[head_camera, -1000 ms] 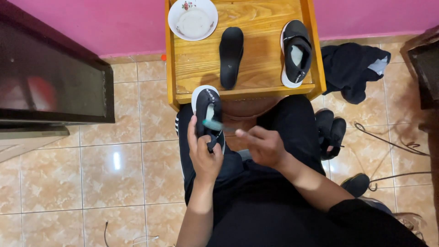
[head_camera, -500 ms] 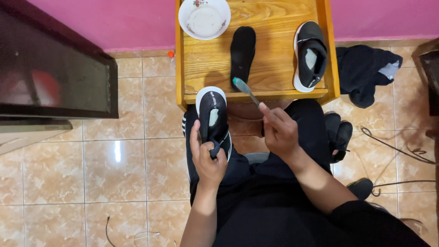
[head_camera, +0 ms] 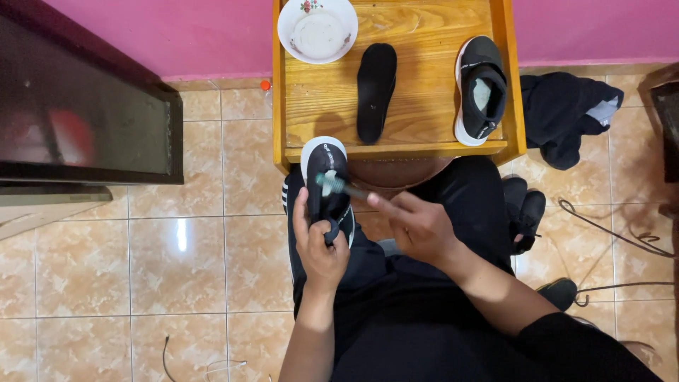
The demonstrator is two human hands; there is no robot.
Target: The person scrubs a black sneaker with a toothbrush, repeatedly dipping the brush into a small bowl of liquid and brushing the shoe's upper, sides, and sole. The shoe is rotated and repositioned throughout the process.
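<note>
Right hand (head_camera: 417,228) has just swung the brush (head_camera: 334,185) back down onto the shoe (head_camera: 327,185), which the left hand (head_camera: 320,247) grips by the heel over the lap, just off the tabletop (head_camera: 424,99) front edge, so scrubbing's on again.

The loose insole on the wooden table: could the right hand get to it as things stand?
Probably yes. The insole lies bare on the table, nothing over it, just ahead of the right hand; but that hand already holds a brush.

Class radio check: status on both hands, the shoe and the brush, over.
Left hand gripping black shoe by heel, above lap. Right hand holding small brush, head at shoe opening. Insole, second shoe, white bowl on wooden table, apart.
</note>
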